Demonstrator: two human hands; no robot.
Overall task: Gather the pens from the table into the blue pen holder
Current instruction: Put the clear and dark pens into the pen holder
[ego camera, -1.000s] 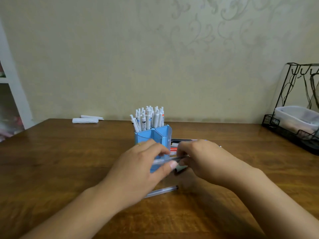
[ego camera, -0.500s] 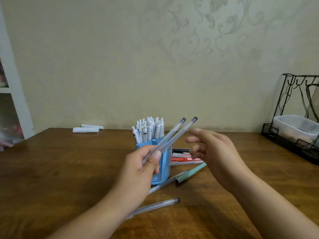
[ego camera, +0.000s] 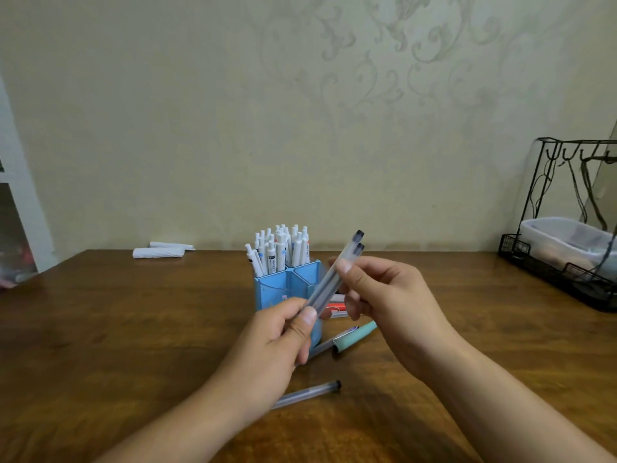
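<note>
A blue pen holder (ego camera: 277,289) stands mid-table, its back compartment packed with several white pens (ego camera: 280,250). Two clear pens with dark caps (ego camera: 329,282) slant up to the right in front of the holder. My left hand (ego camera: 277,345) grips their lower ends. My right hand (ego camera: 387,302) pinches them near the caps with thumb and forefinger. On the table lie another clear pen (ego camera: 307,393), a grey pen (ego camera: 329,344), a teal pen (ego camera: 355,335) and red and white pens (ego camera: 337,309), partly hidden behind my right hand.
A black wire rack (ego camera: 567,262) holding a clear plastic box (ego camera: 567,238) stands at the right edge of the wooden table (ego camera: 133,345). Two white rolls (ego camera: 158,252) lie at the back left by the wall. A white shelf unit (ego camera: 16,202) is at far left.
My left hand lifted two clear pens off the table and tilted them up. My right hand, open half a second ago, has now closed on their upper part.
</note>
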